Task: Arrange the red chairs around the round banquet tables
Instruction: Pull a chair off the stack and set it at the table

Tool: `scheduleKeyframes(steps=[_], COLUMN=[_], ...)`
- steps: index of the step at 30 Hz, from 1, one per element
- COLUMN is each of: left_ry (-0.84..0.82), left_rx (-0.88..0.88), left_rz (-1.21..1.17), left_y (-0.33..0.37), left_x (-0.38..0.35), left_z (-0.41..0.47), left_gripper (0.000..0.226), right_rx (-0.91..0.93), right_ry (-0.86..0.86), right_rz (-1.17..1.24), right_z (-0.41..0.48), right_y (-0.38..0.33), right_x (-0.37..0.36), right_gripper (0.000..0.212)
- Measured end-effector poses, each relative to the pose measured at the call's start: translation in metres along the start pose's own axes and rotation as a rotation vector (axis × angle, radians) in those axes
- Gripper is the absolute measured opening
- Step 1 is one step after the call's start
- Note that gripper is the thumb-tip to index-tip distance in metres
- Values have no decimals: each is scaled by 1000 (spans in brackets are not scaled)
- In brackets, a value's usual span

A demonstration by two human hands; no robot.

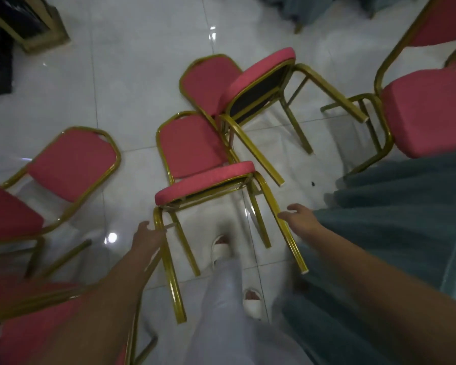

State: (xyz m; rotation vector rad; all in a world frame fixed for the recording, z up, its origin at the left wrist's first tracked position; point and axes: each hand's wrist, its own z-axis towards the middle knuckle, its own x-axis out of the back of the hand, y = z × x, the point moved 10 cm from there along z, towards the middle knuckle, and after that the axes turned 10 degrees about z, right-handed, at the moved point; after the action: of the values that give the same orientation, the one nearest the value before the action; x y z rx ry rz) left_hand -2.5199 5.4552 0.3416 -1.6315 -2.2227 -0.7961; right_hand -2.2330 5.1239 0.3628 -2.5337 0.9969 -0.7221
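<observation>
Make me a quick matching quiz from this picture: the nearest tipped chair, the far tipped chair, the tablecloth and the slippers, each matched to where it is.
1 nearest tipped chair
2 far tipped chair
3 tablecloth
4 slippers

A right edge, teal
B between both hands
C on the feet, white
D upper middle, legs pointing right

Pairs: 1-B, 2-D, 3-A, 4-C

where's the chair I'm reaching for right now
In the head view it lies centre frame, tipped onto its back on the tiled floor, legs toward you, between your left hand and right hand, just ahead of another tipped chair.
</observation>
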Motion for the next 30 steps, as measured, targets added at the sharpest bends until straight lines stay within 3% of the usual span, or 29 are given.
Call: scheduleKeyframes(steps=[3,6,9,12,18,21,27,30], left_ry=[43,-19,-137,-56,-117,-113,-171,-258], left_rx=[75,134,153,103,47,36,240,422], left_rz=[47,75,94,145,19,79,153,-66], left_y=[-5,-12,-30,-52,-102,-123,-204,-235], left_x=[6,-7,-37,-48,-85,-96,-120,-134], left_z=[55,95,117,132,122,108,56,36], left_gripper=[92,102,88,66,43,48,59,44], right_rx=[-38,-52,-77,-61,8,-57,-227,-295], right_ry=[11,63,79,17,-14,-10,-130,-159], right_rz=[-112,-253,-330,-350,-364,-252,-235,-188], right_z=[46,89,127,154,152,136,80,66], right_y=[-7,-7,5,28,65,83,138,147], right_x=[-26,-39,-45,-54,-57,-54,-49,-54], right_gripper=[67,76,67,49,70,69,49,38])
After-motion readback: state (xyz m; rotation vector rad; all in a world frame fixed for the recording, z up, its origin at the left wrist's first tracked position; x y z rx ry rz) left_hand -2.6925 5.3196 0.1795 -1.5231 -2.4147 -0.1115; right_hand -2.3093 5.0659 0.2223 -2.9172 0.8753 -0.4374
